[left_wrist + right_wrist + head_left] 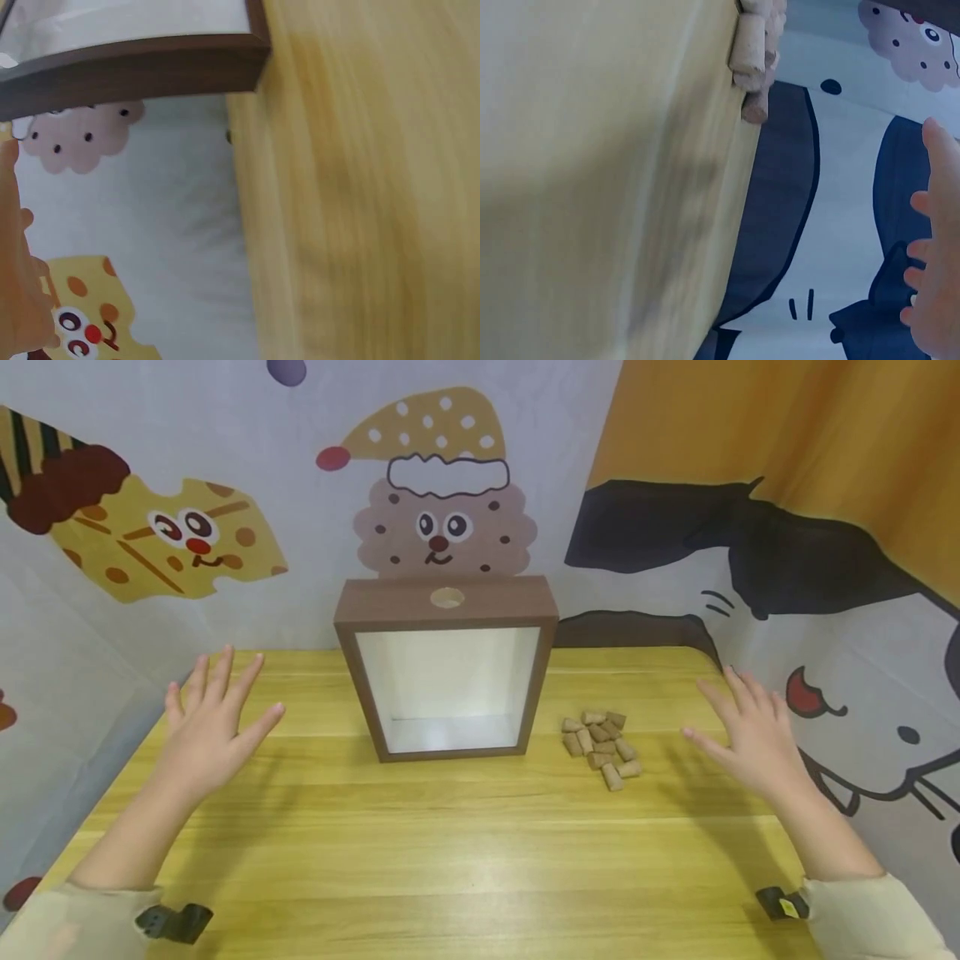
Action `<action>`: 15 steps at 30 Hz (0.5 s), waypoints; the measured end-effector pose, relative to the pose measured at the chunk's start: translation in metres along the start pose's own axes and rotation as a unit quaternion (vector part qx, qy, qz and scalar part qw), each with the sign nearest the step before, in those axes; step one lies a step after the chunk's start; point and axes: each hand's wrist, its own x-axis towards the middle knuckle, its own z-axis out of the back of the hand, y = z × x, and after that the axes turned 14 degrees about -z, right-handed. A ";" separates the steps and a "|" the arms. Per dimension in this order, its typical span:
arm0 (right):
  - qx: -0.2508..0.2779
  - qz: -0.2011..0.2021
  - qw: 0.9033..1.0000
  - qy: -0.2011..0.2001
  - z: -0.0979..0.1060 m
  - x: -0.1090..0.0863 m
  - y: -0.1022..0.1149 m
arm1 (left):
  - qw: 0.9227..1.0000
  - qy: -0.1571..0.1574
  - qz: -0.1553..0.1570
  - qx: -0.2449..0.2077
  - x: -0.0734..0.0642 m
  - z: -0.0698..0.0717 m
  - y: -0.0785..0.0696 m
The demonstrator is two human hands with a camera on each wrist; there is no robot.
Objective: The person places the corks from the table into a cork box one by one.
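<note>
A brown box frame [444, 606] with a clear front and a round hole in its top stands upright toward the back of the table. To its right lies a loose pile of several corks [602, 737]. My left hand [206, 731] is raised over the table's left side, fingers spread, holding nothing. Over the right side hovers my right hand [753, 739], also spread and holding nothing, with the corks to its left. The left wrist view catches one side of the box frame [150, 67], and the right wrist view shows some corks [748, 52] near its top edge.
The wood-grain table [450, 852] reaches back to a cloth backdrop [300, 527] printed with cartoon figures. More printed cloth [885, 710] hangs along the right side. Dark straps with small devices [176, 923] sit at both sleeve cuffs.
</note>
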 end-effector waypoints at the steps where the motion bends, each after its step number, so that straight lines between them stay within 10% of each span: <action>1: 0.009 0.011 1.000 -0.005 -0.002 -0.002 0.001 | 1.000 -0.011 -0.004 -0.009 0.002 0.001 -0.003; 7: 0.072 0.054 0.996 -0.001 -0.013 -0.013 0.010 | 0.991 -0.098 -0.035 -0.081 0.012 0.003 -0.020; 15: 0.115 0.073 0.990 0.034 -0.033 -0.025 0.018 | 0.961 -0.195 -0.068 -0.182 0.030 0.005 -0.043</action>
